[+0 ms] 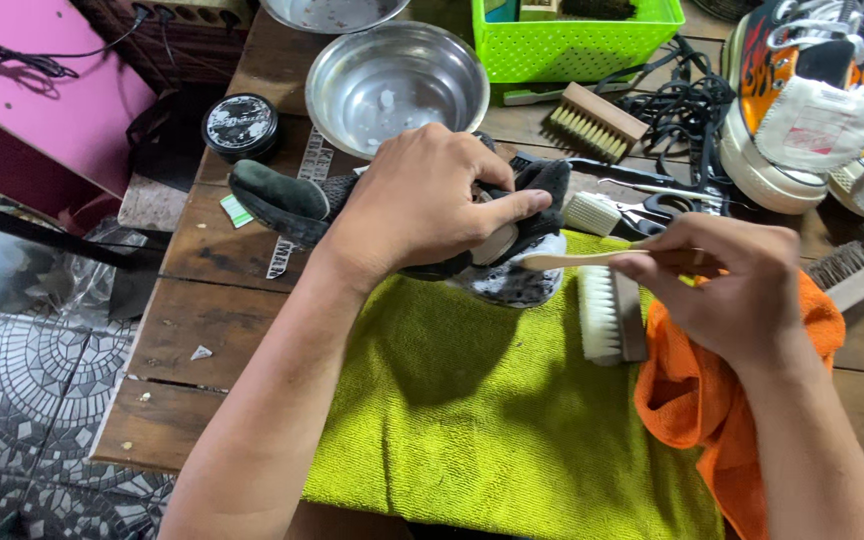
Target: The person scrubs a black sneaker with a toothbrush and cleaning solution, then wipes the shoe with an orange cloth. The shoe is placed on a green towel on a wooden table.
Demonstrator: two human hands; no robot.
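Black sneaker (292, 200) is lying on its side across the far edge of the green towel (472, 400), its toe pointing left over the bare wooden table (202, 320). The left hand (422, 205) is clamping down over its middle, fingers wrapped around it. The right hand (737, 285) is gripping the handle of a small brush (572, 259) whose tip is touching the speckled sole. A white-bristled brush (604, 312) is lying just beside that hand on the towel, and an orange cloth (692, 400) is bunching under the wrist. Behind the shoe a steel bowl (397, 85), a round black tin (240, 125) and a wooden brush (597, 120) are crowding the far side; the towel's near half is lying open.
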